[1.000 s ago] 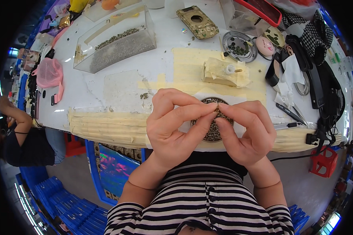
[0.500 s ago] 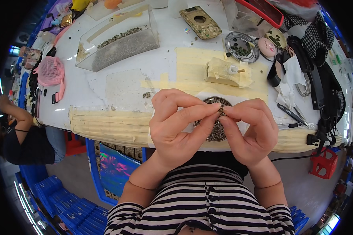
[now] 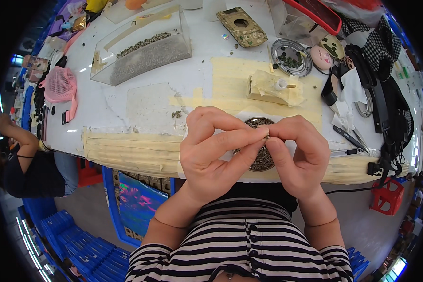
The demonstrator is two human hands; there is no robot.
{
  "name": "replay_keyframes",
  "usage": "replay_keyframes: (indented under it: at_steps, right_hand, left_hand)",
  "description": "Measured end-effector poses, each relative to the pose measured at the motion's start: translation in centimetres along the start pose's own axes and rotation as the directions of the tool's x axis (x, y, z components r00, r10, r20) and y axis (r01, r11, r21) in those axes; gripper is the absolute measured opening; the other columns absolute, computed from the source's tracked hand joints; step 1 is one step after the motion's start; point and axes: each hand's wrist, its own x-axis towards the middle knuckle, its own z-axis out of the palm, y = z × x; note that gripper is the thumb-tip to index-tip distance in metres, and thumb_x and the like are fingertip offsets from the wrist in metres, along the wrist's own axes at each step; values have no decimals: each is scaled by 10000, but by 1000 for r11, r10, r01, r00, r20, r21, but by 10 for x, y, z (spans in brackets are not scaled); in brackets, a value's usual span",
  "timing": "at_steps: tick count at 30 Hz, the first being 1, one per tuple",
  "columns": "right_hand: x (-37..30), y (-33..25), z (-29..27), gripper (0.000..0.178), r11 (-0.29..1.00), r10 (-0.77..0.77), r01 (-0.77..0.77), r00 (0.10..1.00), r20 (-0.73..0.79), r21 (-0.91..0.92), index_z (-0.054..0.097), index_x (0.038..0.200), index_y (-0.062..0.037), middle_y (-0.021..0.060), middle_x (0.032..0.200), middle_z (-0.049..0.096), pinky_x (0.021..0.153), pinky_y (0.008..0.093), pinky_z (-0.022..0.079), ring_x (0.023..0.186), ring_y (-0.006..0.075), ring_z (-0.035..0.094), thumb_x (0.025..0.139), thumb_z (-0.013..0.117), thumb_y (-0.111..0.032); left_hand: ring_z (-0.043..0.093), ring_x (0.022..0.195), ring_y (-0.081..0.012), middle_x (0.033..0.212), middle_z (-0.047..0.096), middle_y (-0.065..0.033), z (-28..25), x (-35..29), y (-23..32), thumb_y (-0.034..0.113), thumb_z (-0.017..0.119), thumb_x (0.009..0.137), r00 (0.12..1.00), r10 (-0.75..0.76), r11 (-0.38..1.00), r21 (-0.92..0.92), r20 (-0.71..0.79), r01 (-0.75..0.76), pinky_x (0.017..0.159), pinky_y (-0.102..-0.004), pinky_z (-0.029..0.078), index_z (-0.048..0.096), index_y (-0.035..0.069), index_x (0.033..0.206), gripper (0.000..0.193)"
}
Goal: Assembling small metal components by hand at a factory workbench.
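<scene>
Both my hands meet over a round dish (image 3: 263, 162) filled with many tiny greyish-brown parts. Thumb and fingers of my left hand (image 3: 221, 152) are pinched together. My right hand (image 3: 298, 152) pinches from the other side, its fingertips touching the left ones. Between the fingertips sits a tiny olive-coloured piece (image 3: 267, 137), too small to name. My hands cover much of the dish's left and right sides. Behind it stands a block wrapped in cream tape (image 3: 268, 89), with a small white cup and a short stick on top.
A clear bin (image 3: 150, 61) of small grey parts stands at the back left. A camouflage toy tank hull (image 3: 251, 35) lies at the back. To the right are a round tray (image 3: 291, 57) of green bits, tweezers (image 3: 347, 136) and a utility knife (image 3: 345, 152). Another person (image 3: 33, 164) sits at left.
My right fingers have shifted slightly and now press closer to the left fingertips. The tiny piece stays between them above the dish.
</scene>
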Motion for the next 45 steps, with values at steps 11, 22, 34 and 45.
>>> replay_keyframes:
  at_steps: [11,22,34,45]
  right_hand:
    - [-3,1,3,247,978,-175,161,980,-98,-131,735,973,-18,84,850,674,585,258,502,679,161,626,741,806,30]
    - [-2,0,-1,185,1000,27,-27,1000,-15,11,731,955,-8,76,810,657,589,262,501,685,146,629,779,786,11]
    - [-3,-2,1,232,993,-79,72,993,-84,-91,734,953,-14,85,833,672,595,260,503,691,165,632,736,810,19]
    - [-2,2,-1,50,992,76,-75,997,-10,101,697,894,13,58,809,645,582,224,437,646,102,546,849,716,5]
  left_hand:
    - [544,837,-188,885,633,-54,4,0,0,-61,774,745,1000,17,998,64,-17,-16,743,-294,422,752,18,972,242]
    - [541,841,-180,884,627,-52,3,-1,-1,-64,760,753,1000,-21,999,-26,1,21,746,-284,420,755,29,978,244]
    - [547,840,-185,884,632,-52,2,-1,-2,-58,772,744,1000,0,1000,22,-5,0,738,-290,423,756,25,975,246]
    - [546,842,-181,884,638,-47,1,0,1,-50,778,730,999,16,999,30,35,-17,745,-293,424,764,54,973,264]
